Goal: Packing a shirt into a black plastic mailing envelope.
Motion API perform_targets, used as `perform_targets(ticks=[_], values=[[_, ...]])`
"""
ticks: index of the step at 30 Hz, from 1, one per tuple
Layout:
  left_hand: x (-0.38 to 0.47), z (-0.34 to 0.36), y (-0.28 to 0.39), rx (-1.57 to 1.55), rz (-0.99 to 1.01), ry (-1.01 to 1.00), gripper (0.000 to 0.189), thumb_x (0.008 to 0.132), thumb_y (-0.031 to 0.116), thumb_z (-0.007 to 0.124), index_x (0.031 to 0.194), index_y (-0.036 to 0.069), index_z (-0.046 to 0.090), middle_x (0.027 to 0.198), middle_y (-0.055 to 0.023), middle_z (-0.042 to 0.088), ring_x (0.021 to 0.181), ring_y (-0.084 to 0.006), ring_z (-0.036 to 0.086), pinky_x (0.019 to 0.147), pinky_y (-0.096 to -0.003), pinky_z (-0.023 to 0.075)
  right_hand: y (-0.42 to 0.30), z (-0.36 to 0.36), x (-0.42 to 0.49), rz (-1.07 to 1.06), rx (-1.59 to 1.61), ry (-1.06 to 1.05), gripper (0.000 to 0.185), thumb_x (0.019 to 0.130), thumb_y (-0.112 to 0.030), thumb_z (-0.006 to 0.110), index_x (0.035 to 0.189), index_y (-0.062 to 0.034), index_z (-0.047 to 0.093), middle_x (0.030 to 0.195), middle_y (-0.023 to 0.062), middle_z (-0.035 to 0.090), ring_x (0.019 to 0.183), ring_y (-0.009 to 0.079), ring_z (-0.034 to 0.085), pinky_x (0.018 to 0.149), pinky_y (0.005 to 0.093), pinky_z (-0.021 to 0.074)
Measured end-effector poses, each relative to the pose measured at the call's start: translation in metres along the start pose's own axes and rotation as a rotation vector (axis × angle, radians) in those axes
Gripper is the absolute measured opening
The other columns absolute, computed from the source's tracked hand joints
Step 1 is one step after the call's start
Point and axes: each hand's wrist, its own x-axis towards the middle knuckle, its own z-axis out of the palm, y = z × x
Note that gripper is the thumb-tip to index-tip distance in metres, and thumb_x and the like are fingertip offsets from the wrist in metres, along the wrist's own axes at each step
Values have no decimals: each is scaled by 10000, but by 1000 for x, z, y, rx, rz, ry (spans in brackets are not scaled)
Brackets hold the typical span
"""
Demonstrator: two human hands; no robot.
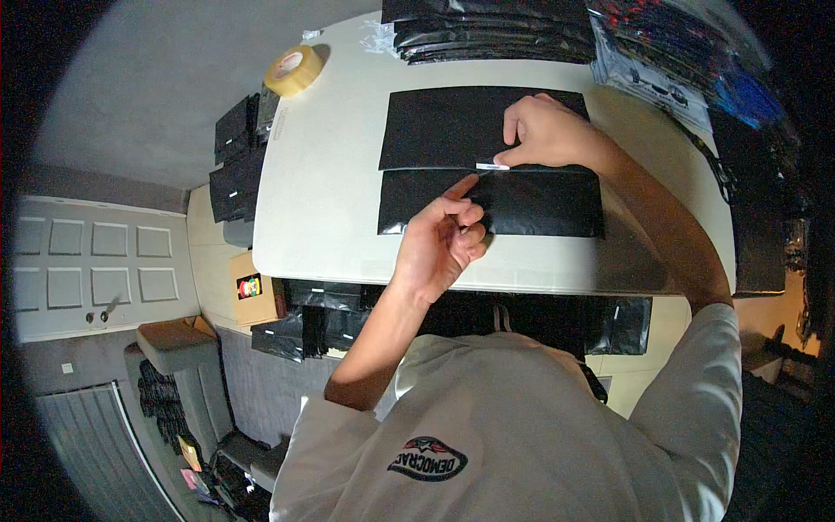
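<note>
A black plastic bag (443, 130) lies flat on the white table before me, with a flap edge or seam running across it. A small white label (490, 167) sits at that edge near the bag's middle. My right hand (548, 134) is over the upper part, its thumb tip at the label's right end and its other fingers bent away from the thumb. Just below the label's left end, the index fingertip of my left hand (440, 238) points at the edge. The other left fingers curl loosely and hold nothing.
On the white table (326, 196), a roll of clear tape (293, 70) stands at the far left corner. Stacked black bags (489, 39) lie at the back, beside loose white labels (380, 38). Clear-wrapped packages (665, 85) fill the far right. More black bags (235, 192) sit beyond the left edge.
</note>
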Motion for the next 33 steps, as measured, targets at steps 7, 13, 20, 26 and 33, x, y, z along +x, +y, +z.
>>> perform_targets(ticks=[7, 13, 20, 26, 33], values=[[-1, 2, 2, -49, -17, 11, 484, 942, 146, 528, 1405, 55, 421, 729, 16, 463, 589, -107, 415, 577, -265, 363, -23, 22, -44, -436, -247, 129, 628, 896, -482, 676, 1263, 26, 632, 1364, 202, 593, 1358, 358, 485, 1075, 509, 425], [-8, -6, 8, -67, 16, 21, 489, 933, 173, 536, 1397, 33, 468, 788, 5, 484, 614, -95, 416, 601, -258, 352, -21, 27, -58, -377, -266, -139, 840, 885, -486, 679, 1525, -33, 377, 1626, 152, 295, 1513, 356, 245, 1209, 559, 223], [-15, -11, 21, 665, 456, 136, 563, 877, 35, 573, 1434, 34, 495, 906, -70, 618, 730, -181, 576, 692, -295, 493, -15, 18, -64, -305, -35, -88, 762, 946, -485, 620, 1512, -29, 395, 1619, 149, 314, 1514, 350, 244, 1213, 573, 199], [19, -9, 59, 2032, 962, -214, 493, 831, -52, 590, 1315, 36, 625, 1325, -159, 631, 1245, -350, 582, 1003, -398, 491, -26, 15, -75, -306, -282, -93, 730, 938, -434, 630, 1516, -52, 401, 1609, 129, 340, 1509, 328, 266, 1220, 580, 183], [38, -12, 70, 2531, 770, -491, 517, 859, 64, 602, 1374, 116, 602, 1457, -42, 565, 1404, -326, 456, 1070, -472, 461, -19, 25, -80, -268, -410, -58, 663, 940, -489, 604, 1485, -134, 475, 1598, 82, 374, 1496, 321, 297, 1207, 603, 209]])
